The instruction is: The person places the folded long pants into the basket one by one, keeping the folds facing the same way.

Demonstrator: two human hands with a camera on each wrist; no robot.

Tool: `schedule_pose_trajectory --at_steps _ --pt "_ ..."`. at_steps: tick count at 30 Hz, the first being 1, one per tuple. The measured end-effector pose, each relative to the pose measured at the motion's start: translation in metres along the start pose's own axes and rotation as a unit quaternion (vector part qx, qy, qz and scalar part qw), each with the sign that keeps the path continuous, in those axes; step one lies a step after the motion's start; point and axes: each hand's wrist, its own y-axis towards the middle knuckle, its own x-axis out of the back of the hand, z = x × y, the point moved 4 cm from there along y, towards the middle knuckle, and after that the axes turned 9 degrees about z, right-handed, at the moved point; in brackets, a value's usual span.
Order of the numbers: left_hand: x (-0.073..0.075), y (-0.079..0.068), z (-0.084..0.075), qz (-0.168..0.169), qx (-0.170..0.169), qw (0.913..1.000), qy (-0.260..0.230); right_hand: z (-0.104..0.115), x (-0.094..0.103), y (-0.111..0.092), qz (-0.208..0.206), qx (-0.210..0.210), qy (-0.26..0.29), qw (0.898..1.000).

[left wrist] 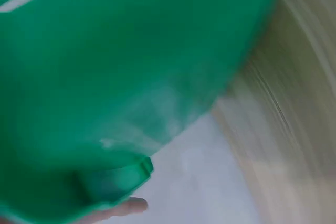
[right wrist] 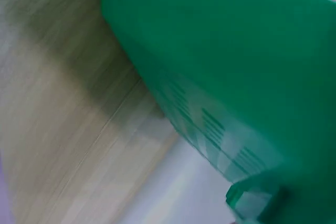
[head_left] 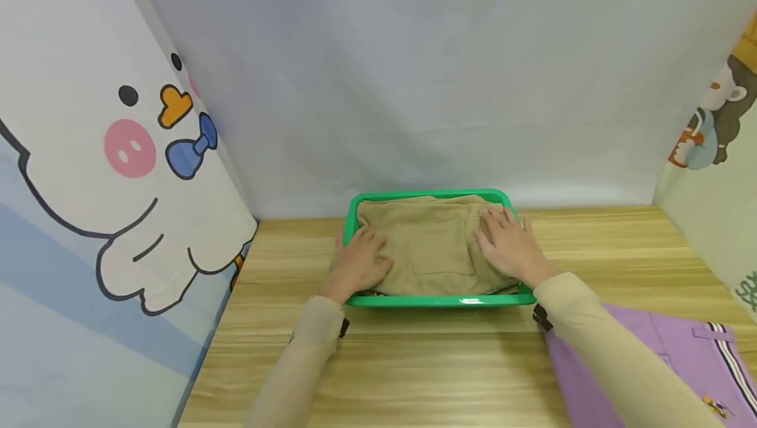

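Observation:
A green plastic basket (head_left: 414, 301) stands on the wooden table, with a folded tan garment (head_left: 426, 237) inside; a square pocket outline shows on its top. My left hand (head_left: 357, 263) reaches over the basket's left side and rests on the cloth, fingers spread, one finger outside the rim. On the opposite side, my right hand (head_left: 511, 247) lies on the cloth's right end with its fingers extended, one of them also past the rim. The left wrist view shows the basket's outer wall (left wrist: 131, 51) and a fingertip (left wrist: 136, 205) beside its handle; the right wrist view shows the slotted wall (right wrist: 210, 77).
A purple garment (head_left: 644, 329) with black-and-white striped trim lies at the table's right front, partly under my right forearm. A pale curtain (head_left: 443, 86) hangs behind the table (head_left: 437, 362). Cartoon-printed panels (head_left: 71, 185) stand at left and right.

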Motion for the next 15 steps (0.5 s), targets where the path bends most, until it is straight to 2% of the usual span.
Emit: schedule_pose_trajectory --at_steps 2,3,5,8,10,13,14,15 --pt "0.003 -0.007 -0.003 -0.034 -0.013 0.9944 -0.099 -0.003 0.007 -0.003 -0.007 0.006 0.029 1.000" --pt "0.004 -0.010 -0.006 -0.053 -0.018 0.9871 -0.150 -0.004 0.011 -0.005 -0.011 0.011 0.040 0.999" --pt "0.006 -0.018 -0.013 -0.085 -0.028 0.9680 -0.234 -0.007 0.019 -0.010 -0.013 0.015 0.065 0.998" --pt "0.005 -0.030 -0.031 -0.111 -0.047 0.9396 -0.320 -0.014 0.031 -0.021 -0.011 0.006 0.094 0.995" --pt "0.001 -0.037 -0.046 -0.105 -0.068 0.9196 -0.372 -0.019 0.038 -0.030 -0.011 -0.002 0.107 0.994" --pt "-0.009 -0.046 -0.068 -0.060 -0.096 0.8900 -0.442 -0.024 0.045 -0.044 -0.011 -0.009 0.117 0.993" --pt "-0.013 -0.048 -0.075 -0.039 -0.104 0.8826 -0.457 -0.026 0.046 -0.049 -0.008 -0.012 0.118 0.993" --pt "-0.017 -0.051 -0.081 -0.017 -0.103 0.8794 -0.465 -0.028 0.047 -0.054 -0.004 -0.015 0.119 0.993"
